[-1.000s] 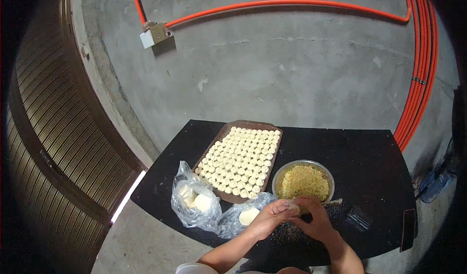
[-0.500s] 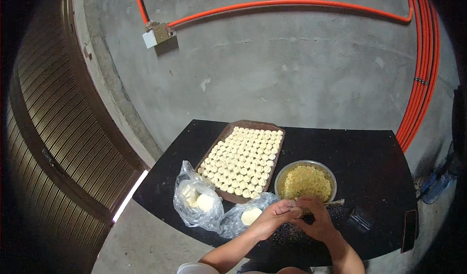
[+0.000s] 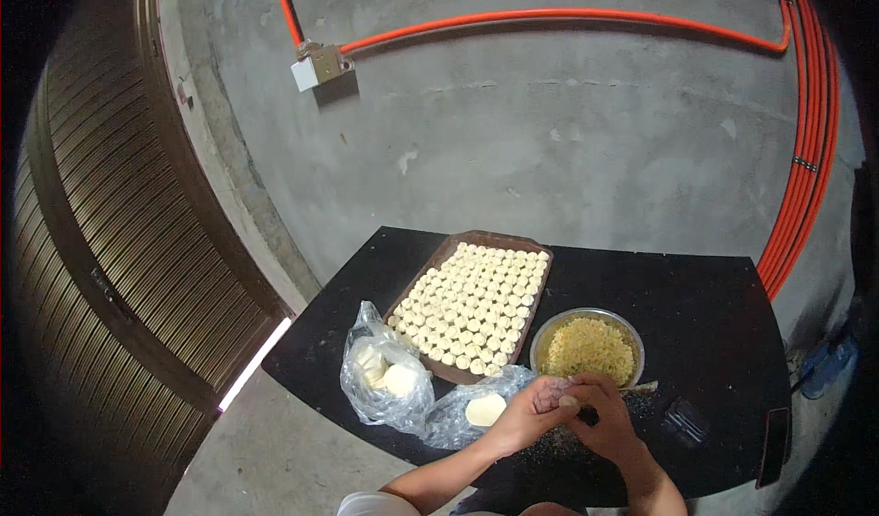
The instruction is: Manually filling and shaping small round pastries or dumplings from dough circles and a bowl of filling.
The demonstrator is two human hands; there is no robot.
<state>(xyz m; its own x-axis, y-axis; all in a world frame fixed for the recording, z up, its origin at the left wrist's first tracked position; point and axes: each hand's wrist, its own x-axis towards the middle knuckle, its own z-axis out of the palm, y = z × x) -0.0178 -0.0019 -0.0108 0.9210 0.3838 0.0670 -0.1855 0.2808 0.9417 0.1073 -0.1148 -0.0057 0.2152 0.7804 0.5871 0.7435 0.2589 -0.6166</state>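
In front of the filling bowl, my left hand (image 3: 531, 417) and my right hand (image 3: 604, 422) meet, fingers curled and thumbs pressed together. Whatever lies between their fingertips is hidden and too small to name. Just beyond them stands a round metal bowl (image 3: 641, 362) heaped with yellowish, finely chopped filling (image 3: 591, 347). A pale round dough wrapper (image 3: 485, 410) lies on a clear plastic bag (image 3: 447, 423), left of my left hand. Further left, another clear bag (image 3: 355, 397) holds more wrappers (image 3: 399, 380).
A brown tray (image 3: 542, 287) with rows of small pale dumplings (image 3: 472, 310) sits on the black table (image 3: 678, 287). A light stick-like handle (image 3: 644, 387) pokes out near the bowl. Right of it are a dark clear-topped packet (image 3: 685, 422) and a phone-like slab (image 3: 774, 447) at the table's edge.
The whole scene has shifted slightly right and down in the picture as my head moved. My hands stay together, with their fingers a little more closed over each other.
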